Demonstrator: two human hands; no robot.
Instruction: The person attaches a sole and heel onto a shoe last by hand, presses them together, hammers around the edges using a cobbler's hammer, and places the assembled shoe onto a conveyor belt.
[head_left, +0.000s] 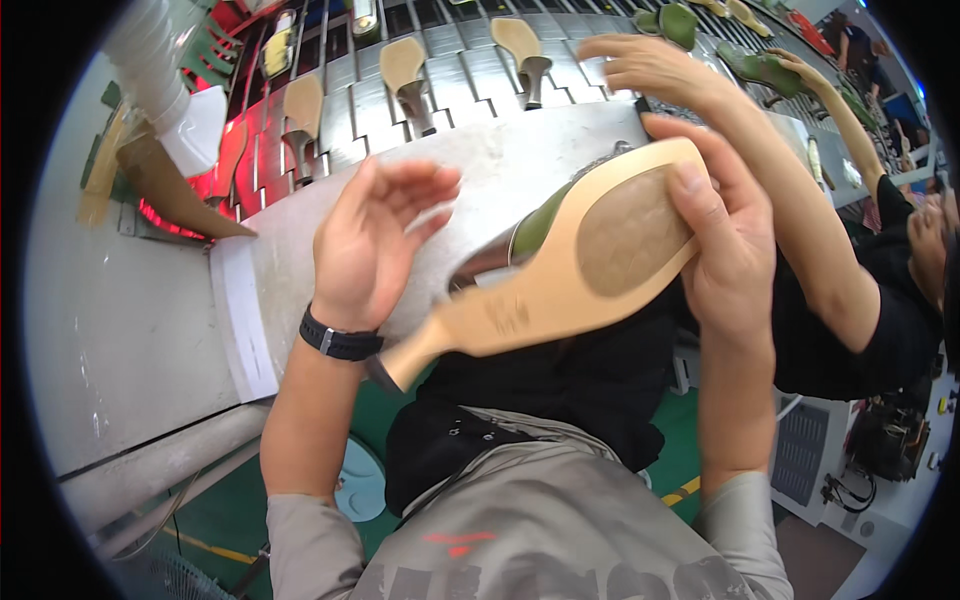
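Note:
My right hand [728, 225] grips a heeled shoe sole [520, 300] by its wide front end, thumb pressed on the brown forefoot patch. Its tan underside faces up, and the narrow heel with a dark tip points to the lower left. Behind the sole shows a green and dark glossy part [538, 226]; whether it joins the sole or lies apart, I cannot tell. My left hand [372, 240] hovers just above the heel end, fingers loosely curled and apart, with nothing in it. A black watch band [338, 340] circles that wrist.
A pale metal worktop [290, 235] borders a slatted conveyor [450, 80] bearing several heeled soles [405, 72] in a row. At far left hangs a white duct nozzle [195, 130], near red light. On the right, a co-worker's arm [790, 190] reaches over the conveyor.

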